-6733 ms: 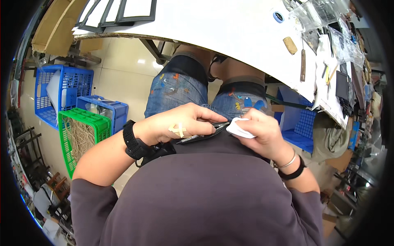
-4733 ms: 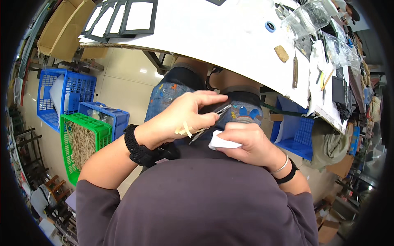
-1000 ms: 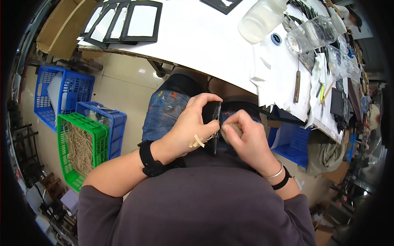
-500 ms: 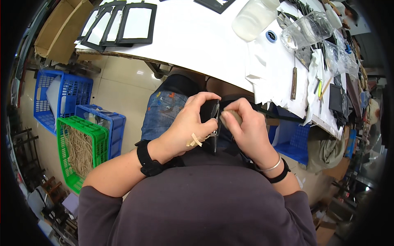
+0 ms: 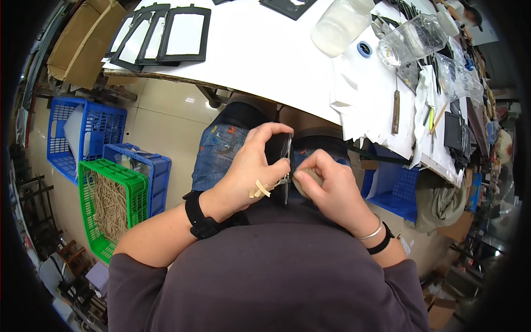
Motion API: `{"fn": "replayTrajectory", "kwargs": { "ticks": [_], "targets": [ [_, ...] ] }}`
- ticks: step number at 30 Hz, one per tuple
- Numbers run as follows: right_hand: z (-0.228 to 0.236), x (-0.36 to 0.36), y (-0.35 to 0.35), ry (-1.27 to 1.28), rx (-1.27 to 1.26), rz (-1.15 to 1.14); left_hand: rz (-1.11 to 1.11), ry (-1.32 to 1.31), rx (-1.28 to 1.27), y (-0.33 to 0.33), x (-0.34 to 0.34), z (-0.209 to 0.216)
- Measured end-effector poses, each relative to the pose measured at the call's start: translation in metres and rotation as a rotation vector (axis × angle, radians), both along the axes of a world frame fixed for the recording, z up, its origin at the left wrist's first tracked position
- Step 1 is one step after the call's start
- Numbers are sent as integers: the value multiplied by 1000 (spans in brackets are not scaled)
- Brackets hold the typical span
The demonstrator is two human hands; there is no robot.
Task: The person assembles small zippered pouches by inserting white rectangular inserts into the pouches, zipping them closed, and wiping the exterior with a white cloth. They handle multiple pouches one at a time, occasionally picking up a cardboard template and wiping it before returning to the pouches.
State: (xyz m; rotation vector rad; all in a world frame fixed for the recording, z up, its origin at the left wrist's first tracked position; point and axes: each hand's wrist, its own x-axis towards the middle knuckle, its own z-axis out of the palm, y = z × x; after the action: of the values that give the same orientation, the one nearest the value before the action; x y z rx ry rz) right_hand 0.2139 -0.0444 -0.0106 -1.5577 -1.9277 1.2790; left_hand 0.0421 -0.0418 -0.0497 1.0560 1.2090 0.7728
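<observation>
My left hand (image 5: 251, 166) is closed on a thin black zippered piece (image 5: 286, 146), thumb on one side and fingers reaching round its far end. The piece stands nearly edge-on above my lap, with a metallic zipper line down its edge. Close to its right side, my right hand (image 5: 337, 191) pinches a small rounded beige lump (image 5: 310, 181) between thumb and curled fingers. The lump's material cannot be made out. Whether it touches the zipper edge is unclear.
Ahead is a white-covered table (image 5: 265, 55) with black framed panels (image 5: 185, 36), a cloudy plastic jar (image 5: 342, 27), a blue tape roll (image 5: 364, 49) and a wooden-handled awl (image 5: 396, 113). Left on the floor stand a green crate (image 5: 113, 171) of cord and blue crates (image 5: 105, 124).
My right hand has moved toward my body along the black piece with the beige lump. The black piece has shifted slightly left and now looks more edge-on.
</observation>
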Motion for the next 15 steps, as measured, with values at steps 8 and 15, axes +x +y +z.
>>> {"fn": "replayTrajectory", "kwargs": {
  "ticks": [8, 15],
  "targets": [
    [-3, -10, 10, 88, 15, -145, -11, 85, 130, -1, 2, 1],
    [13, 11, 1, 47, 107, 46, 30, -360, -175, 10, -6, 19]
  ]
}}
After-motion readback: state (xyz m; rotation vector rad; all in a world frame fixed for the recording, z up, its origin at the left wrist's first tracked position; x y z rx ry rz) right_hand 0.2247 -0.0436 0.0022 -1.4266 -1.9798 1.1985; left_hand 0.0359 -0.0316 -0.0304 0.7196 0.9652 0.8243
